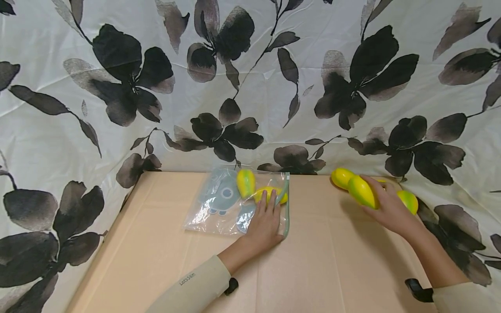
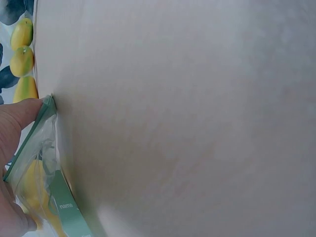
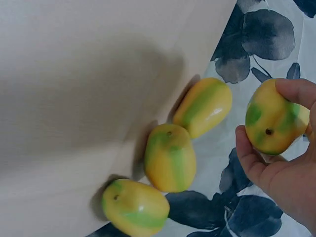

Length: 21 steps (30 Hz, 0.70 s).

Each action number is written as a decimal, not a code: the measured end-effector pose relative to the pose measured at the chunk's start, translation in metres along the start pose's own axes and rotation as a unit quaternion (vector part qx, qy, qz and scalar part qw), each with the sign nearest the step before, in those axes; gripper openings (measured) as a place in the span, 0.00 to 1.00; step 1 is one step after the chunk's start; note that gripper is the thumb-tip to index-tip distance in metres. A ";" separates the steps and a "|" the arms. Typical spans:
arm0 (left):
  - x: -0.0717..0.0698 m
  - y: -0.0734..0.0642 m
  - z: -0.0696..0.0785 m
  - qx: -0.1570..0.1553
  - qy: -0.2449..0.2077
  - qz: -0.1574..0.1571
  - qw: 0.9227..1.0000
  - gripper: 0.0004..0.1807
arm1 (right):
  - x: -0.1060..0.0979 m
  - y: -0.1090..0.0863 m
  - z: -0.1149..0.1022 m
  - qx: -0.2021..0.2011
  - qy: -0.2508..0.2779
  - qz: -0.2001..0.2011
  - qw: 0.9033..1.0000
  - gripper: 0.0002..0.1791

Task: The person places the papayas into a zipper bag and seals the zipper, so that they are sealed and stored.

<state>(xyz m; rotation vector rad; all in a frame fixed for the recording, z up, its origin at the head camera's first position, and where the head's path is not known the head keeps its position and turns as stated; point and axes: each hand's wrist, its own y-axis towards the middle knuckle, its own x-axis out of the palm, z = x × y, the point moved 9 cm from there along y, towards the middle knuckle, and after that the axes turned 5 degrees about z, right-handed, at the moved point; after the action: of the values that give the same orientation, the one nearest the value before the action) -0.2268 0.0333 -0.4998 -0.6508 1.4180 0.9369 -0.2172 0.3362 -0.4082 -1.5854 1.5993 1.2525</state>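
Observation:
A yellow-green mango (image 3: 276,118) is in my right hand (image 1: 391,213), gripped between thumb and fingers above the other mangoes. Below it in the right wrist view lie three more: an upper mango (image 3: 205,106), a middle mango (image 3: 170,158) and a lower mango (image 3: 136,207). My left hand (image 1: 264,221) rests on a clear zip bag (image 1: 199,221), its fingers stretched over the plastic. In the left wrist view, the thumb (image 2: 27,111) touches the bag's green-edged mouth. Inside the bag are an upright mango (image 1: 245,183) and a sideways mango (image 1: 282,196), partly covered by fingers.
The bag lies near the far edge of a beige board (image 1: 309,256). White cloth (image 1: 289,17) with dark flowers rises behind the board and spreads around its sides. The loose mangoes sit along the board's far right edge.

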 end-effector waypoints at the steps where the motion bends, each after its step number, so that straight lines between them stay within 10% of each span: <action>1: 0.000 0.000 0.000 0.000 0.000 0.000 1.000 0.59 | 0.001 0.003 -0.003 -0.005 0.000 -0.005 1.000 0.53; 21: 0.000 0.000 -0.001 -0.008 -0.004 0.005 1.000 0.61 | 0.039 0.045 -0.042 -0.083 0.049 -0.088 0.991 0.49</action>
<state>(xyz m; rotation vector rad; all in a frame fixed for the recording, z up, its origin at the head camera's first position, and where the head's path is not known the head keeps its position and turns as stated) -0.2276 0.0327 -0.4998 -0.6530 1.4094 0.9579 -0.2565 0.2753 -0.4151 -1.8730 1.4078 1.2573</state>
